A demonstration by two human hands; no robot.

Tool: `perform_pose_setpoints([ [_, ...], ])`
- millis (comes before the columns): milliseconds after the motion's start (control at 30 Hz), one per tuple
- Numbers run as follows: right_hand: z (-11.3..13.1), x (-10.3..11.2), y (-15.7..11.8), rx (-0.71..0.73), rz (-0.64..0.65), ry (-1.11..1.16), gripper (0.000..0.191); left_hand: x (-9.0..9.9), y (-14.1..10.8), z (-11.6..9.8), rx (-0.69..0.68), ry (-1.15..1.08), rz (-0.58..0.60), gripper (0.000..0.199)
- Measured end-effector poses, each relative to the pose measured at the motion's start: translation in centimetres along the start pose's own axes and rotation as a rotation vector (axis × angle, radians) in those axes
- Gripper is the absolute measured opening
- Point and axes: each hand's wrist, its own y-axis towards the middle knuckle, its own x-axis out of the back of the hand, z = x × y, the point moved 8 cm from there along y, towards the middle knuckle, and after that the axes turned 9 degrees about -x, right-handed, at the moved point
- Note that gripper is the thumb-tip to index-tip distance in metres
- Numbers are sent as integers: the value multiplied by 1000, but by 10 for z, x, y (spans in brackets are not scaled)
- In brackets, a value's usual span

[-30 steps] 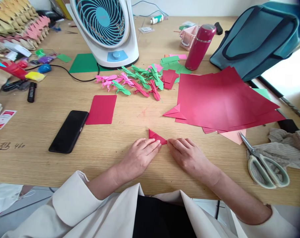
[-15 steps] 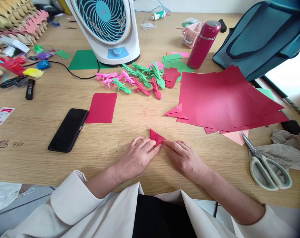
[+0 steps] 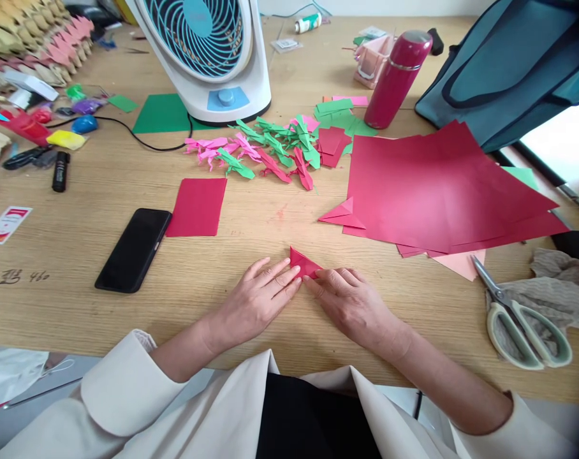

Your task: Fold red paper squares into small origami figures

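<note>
A small triangle of folded red paper (image 3: 301, 262) lies on the table in front of me, its lower edge partly under my fingers. My left hand (image 3: 257, 298) rests flat with its fingers stretched and somewhat apart, the fingertips touching the paper's left side. At the paper's lower right corner, my right hand (image 3: 355, 304) has its fingers bent together and pinches the corner; the thumb lies along the bottom edge. Another folded red paper piece (image 3: 343, 215) sits farther off to the right, at the edge of large red sheets (image 3: 442, 191).
Scissors (image 3: 519, 322) lie on a grey cloth (image 3: 552, 293) at right. A phone (image 3: 134, 250) and a red paper stack (image 3: 198, 207) are at left. Folded paper figures (image 3: 265, 150), a fan (image 3: 222, 95), a red flask (image 3: 398, 80) and a blue bag (image 3: 500, 76) stand behind.
My left hand has eased back leftward and its fingers have spread, uncovering more of the paper. My right thumb has slid left along the lower edge.
</note>
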Motion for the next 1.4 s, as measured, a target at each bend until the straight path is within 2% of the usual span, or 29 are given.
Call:
perform_pose_setpoints([
  [233,1,-1,0,1,3,-14,41,3,1,7,-42,-16,44,45],
  [633,0,-2,0,-12,12,3,37,-4,-5,29,-101,-109,176,64],
  [1400,0,-2,0,-7,3,-8,39,-13,-4,43,-98,-94,250,63],
])
